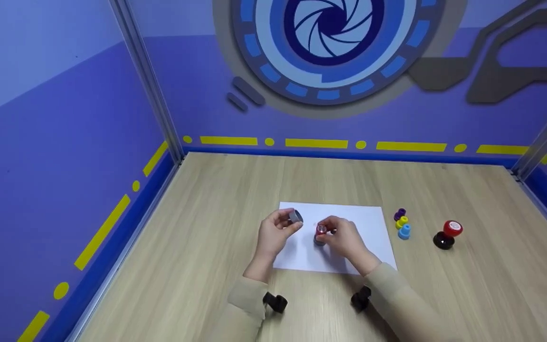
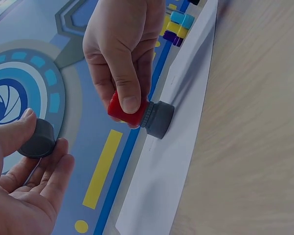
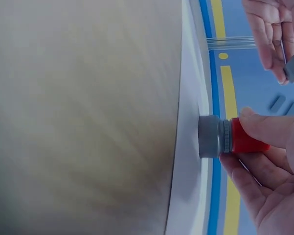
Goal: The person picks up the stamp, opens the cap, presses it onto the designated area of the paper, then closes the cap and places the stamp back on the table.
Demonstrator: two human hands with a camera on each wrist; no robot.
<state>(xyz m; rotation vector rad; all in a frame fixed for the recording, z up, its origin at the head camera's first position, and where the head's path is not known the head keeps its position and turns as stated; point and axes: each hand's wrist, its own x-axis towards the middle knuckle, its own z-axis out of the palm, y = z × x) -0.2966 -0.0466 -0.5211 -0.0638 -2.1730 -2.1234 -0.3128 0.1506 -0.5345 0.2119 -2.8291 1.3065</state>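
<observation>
My right hand [image 1: 348,239] pinches the red handle of a stamp [image 3: 250,138] between thumb and fingers. The stamp stands upright, its grey base [image 2: 159,120] down at the white sheet of paper [image 1: 363,223]; whether it presses on the sheet I cannot tell. To its left, my left hand [image 1: 272,235] holds a dark grey cap [image 2: 38,139] between thumb and fingertips, raised above the sheet's left edge. In the head view the cap [image 1: 296,216] is tilted, with its hollow side partly showing. A small faint reddish mark [image 1: 315,223] lies on the paper behind the stamp.
Right of the paper stand small purple [image 1: 400,214], yellow [image 1: 401,222] and light blue [image 1: 404,232] pieces in a row. Farther right is another stamp [image 1: 448,233] with a red knob and black base. Blue panels wall the wooden table [image 1: 207,228] at the back and sides.
</observation>
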